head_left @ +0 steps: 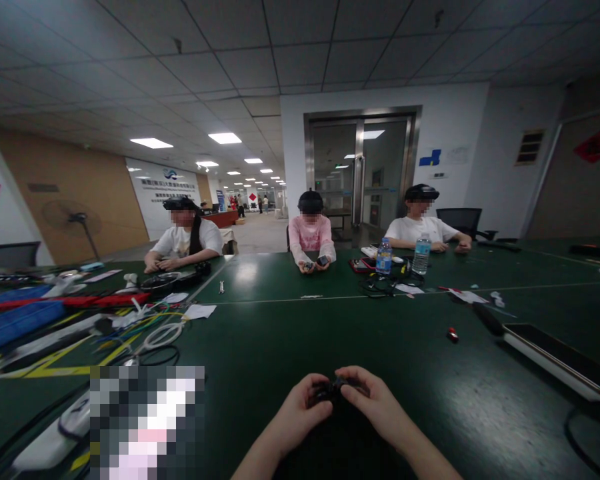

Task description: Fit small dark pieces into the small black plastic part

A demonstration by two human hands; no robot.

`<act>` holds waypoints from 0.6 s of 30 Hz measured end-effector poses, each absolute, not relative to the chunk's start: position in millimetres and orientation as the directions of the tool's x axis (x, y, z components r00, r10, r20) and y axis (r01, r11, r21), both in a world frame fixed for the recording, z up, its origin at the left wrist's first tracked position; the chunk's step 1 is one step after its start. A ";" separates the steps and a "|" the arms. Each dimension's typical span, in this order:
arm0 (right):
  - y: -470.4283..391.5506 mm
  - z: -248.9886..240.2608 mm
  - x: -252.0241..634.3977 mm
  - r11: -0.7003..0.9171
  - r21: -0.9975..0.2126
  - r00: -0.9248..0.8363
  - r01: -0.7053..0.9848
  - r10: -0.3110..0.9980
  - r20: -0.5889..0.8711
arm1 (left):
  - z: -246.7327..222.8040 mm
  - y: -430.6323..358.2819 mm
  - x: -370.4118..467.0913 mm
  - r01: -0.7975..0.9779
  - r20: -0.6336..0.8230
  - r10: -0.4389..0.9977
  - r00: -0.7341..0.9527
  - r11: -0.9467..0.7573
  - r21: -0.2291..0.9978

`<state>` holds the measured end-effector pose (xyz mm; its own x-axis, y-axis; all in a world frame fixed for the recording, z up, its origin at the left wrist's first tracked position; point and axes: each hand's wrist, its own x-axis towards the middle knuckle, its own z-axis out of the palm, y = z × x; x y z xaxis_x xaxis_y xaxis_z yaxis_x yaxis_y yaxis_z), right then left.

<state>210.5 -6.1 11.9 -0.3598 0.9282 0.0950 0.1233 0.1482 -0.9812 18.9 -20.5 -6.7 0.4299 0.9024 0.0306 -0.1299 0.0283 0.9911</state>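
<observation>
Low in the head view, my left hand (305, 408) and my right hand (369, 397) meet over the near part of the green table (260, 347). Between their fingertips is a small black object (334, 388), pinched from both sides. Its exact kind is too small and dark to tell, and the fingers hide part of it. Both hands have curled fingers, with the thumbs on the near side. A small red and black item (453, 335) lies on the table beyond my right hand.
Blue trays (20, 325), cables (164, 335) and a white power strip (55, 433) lie at the left. A flat device (560, 357) sits at the right. Two bottles (384, 257) stand farther back. Three people with headsets sit across the table.
</observation>
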 end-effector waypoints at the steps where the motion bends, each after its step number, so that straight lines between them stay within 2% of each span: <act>1: -4.4 10.5 211.9 0.137 -0.987 -0.328 0.089 0.939 0.101 | -7.2 -20.4 18.5 -0.126 0.027 0.901 0.433 0.031 0.992; 4: -0.2 8.4 216.8 0.082 -0.995 -0.173 -0.063 0.981 0.091 | -6.3 -21.1 18.2 -0.118 0.021 0.905 0.424 0.032 0.992; 6: 1.5 8.9 220.3 0.022 -0.975 -0.076 -0.223 0.996 0.039 | -4.3 -22.0 18.8 -0.123 0.019 0.913 0.408 0.034 0.992; 11: 3.8 15.2 227.5 -0.092 -0.803 0.025 -0.588 0.991 -0.132 | -1.7 -23.0 19.9 -0.121 -0.003 0.915 0.403 0.057 0.991; 14: 5.6 17.9 230.8 -0.130 -0.713 0.025 -0.689 0.979 -0.203 | -5.2 -21.1 18.8 -0.122 0.001 0.913 0.407 0.053 0.991; 18: 9.4 16.9 235.2 -0.133 -0.673 0.048 -0.728 0.969 -0.243 | -11.2 -18.2 16.4 -0.121 0.010 0.909 0.417 0.045 0.992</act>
<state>235.2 9.4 16.9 0.0479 0.9689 -0.2429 -0.7279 -0.1327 -0.6727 16.4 -18.2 -11.2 0.4175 0.9086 0.0096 -0.1212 0.0452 0.9916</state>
